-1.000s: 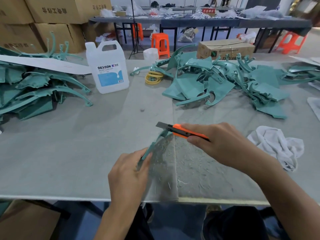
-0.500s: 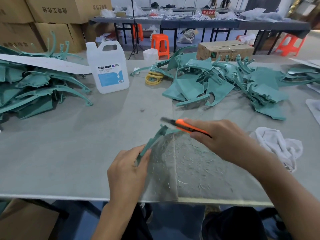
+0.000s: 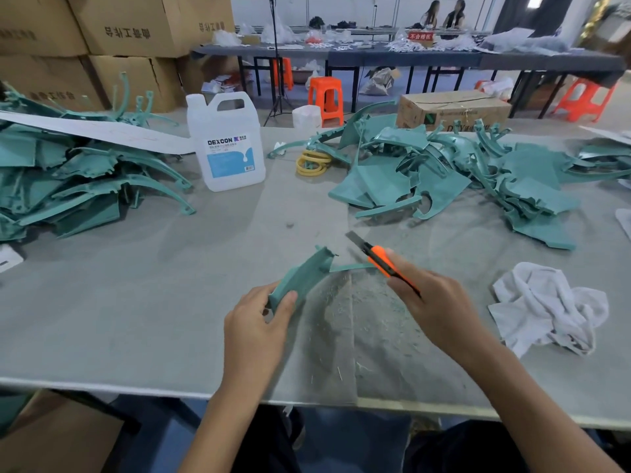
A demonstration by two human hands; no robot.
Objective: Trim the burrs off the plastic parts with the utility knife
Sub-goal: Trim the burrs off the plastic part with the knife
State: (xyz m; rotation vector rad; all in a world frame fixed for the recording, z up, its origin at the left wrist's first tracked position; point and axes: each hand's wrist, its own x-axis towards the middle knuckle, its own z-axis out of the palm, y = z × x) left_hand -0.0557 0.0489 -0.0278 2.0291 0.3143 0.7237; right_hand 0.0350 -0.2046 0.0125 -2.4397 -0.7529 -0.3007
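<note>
My left hand [image 3: 254,327] grips the near end of a teal plastic part [image 3: 302,278], holding it tilted above the table with its broad face turned toward me. My right hand [image 3: 433,303] holds an orange utility knife [image 3: 382,261]. Its extended blade points up and to the left, just right of the part's far end and apart from it. Thin plastic shavings [image 3: 358,312] litter the table between my hands. One pile of teal parts [image 3: 68,186] lies at the left and another pile of teal parts [image 3: 461,169] at the right.
A white DEXCON jug [image 3: 227,145] stands at the back, with yellow rings [image 3: 312,162] beside it. A crumpled white rag [image 3: 549,307] lies at the right. Cardboard boxes [image 3: 116,25], a small carton [image 3: 454,109], orange stools and another table with two people fill the background.
My left hand has rotated the part so its broad face shows. The knife has lifted off the part's edge and its blade now points up and left.
</note>
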